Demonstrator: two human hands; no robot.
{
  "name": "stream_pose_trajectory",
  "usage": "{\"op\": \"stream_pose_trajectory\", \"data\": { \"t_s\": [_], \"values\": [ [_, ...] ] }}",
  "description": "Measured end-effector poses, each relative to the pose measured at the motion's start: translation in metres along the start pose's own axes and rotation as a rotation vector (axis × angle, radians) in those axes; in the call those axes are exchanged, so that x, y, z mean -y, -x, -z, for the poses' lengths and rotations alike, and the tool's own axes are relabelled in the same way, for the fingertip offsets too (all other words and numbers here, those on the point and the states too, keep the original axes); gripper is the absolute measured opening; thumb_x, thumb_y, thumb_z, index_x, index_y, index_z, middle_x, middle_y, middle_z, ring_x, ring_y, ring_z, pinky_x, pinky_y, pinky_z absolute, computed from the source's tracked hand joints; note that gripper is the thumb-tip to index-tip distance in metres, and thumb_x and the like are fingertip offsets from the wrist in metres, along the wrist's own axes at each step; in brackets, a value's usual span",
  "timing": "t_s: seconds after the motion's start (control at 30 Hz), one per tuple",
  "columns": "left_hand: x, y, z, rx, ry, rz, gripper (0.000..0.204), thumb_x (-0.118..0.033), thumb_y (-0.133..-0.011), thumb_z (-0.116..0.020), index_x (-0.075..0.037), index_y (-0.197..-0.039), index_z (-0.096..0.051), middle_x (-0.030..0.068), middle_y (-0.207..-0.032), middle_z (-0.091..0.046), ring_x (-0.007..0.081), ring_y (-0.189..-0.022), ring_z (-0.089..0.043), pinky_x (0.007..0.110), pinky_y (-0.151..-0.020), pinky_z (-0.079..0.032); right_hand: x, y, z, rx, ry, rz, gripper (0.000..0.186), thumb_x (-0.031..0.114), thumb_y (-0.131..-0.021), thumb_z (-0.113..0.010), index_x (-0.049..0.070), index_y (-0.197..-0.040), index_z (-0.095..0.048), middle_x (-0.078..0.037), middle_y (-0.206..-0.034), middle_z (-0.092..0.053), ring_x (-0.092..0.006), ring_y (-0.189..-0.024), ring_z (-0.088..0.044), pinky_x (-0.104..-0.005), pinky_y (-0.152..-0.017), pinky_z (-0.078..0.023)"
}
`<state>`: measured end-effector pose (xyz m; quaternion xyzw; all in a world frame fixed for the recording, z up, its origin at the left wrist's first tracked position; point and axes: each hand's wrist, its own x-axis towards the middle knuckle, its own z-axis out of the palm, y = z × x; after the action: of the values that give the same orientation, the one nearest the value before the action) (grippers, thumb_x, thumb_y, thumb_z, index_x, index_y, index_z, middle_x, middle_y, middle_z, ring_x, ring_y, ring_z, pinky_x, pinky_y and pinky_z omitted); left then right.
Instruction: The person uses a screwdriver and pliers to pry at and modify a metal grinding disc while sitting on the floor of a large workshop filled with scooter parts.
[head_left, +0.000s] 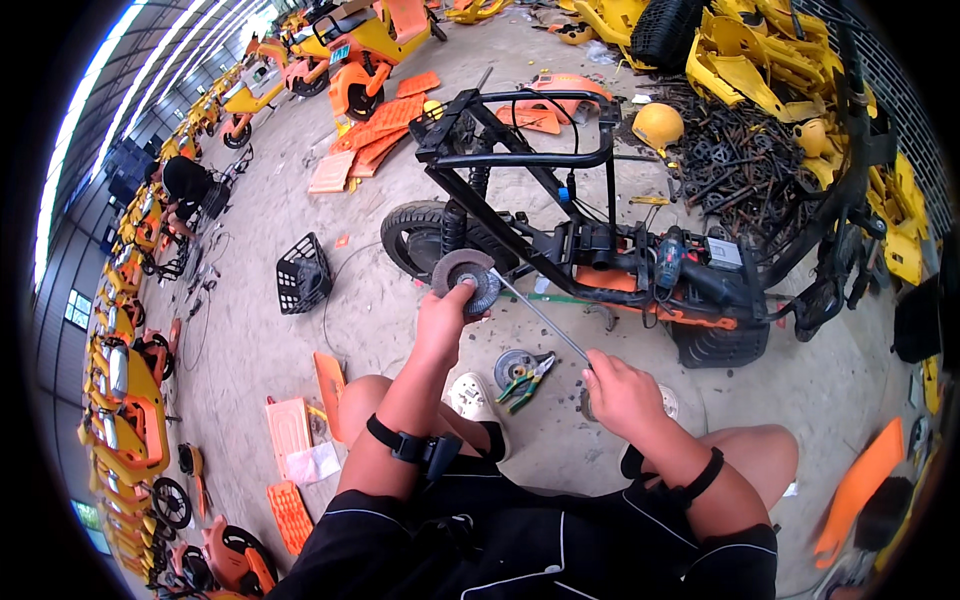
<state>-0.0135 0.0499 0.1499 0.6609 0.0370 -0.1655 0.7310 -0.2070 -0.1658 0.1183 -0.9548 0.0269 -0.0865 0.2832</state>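
My left hand (447, 318) grips a round grey metal brake plate (484, 289) with a brown, crescent-shaped brake shoe (455, 264) along its upper left. In my right hand (625, 395) is a long thin screwdriver (542, 314); its handle is hidden in the fist. The shaft slants up and left, its tip at the brake plate's upper right edge. On the floor between my feet lie pliers (530, 384) with green and yellow handles, beside another round metal plate (512, 367). Just beyond my hands stands a bare black scooter frame (510, 228) with its wheel (405, 238).
A cordless drill (669, 258) rests on the frame. A black crate (304, 274) sits to the left. Orange panels (378, 130) lie farther back, near a dark heap of metal parts (740, 165) and yellow covers (735, 60). Another person (186, 187) crouches far left by rows of yellow scooters.
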Motion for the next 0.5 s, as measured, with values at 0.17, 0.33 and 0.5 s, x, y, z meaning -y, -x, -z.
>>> {"op": "stream_pose_trajectory", "data": {
  "t_s": [0.17,0.33,0.5],
  "values": [
    [0.001,0.001,0.005,0.05,-0.044,-0.022,0.026,-0.018,-0.099,-0.059,0.001,-0.116,-0.063,0.0085,-0.103,-0.069,0.0171,-0.084,-0.066,0.035,-0.072,-0.058,0.003,0.002,0.003,-0.029,0.019,0.027,0.025,0.022,-0.096,-0.058,0.008,-0.117,-0.056,-0.016,-0.089,-0.067,-0.0403,-0.073,-0.066,-0.0499,-0.063,-0.054],
    [-0.001,0.006,0.004,0.084,0.058,-0.076,0.028,-0.017,-0.098,-0.059,0.002,-0.119,-0.062,0.0098,-0.105,-0.068,0.0178,-0.086,-0.067,0.035,-0.071,-0.059,0.01,0.008,-0.001,0.019,-0.128,-0.041,0.024,0.021,-0.097,-0.058,0.01,-0.119,-0.056,-0.019,-0.089,-0.068,-0.0425,-0.075,-0.066,-0.0516,-0.065,-0.053],
    [-0.005,0.002,0.008,0.049,0.114,-0.018,0.024,-0.018,-0.095,-0.063,0.0,-0.111,-0.065,0.008,-0.101,-0.068,0.0175,-0.089,-0.065,0.037,-0.074,-0.058,0.015,0.007,-0.005,0.11,-0.417,-0.195,0.023,0.022,-0.098,-0.059,0.007,-0.115,-0.06,-0.019,-0.087,-0.068,-0.0411,-0.078,-0.067,-0.0457,-0.068,-0.052]
  ]
}}
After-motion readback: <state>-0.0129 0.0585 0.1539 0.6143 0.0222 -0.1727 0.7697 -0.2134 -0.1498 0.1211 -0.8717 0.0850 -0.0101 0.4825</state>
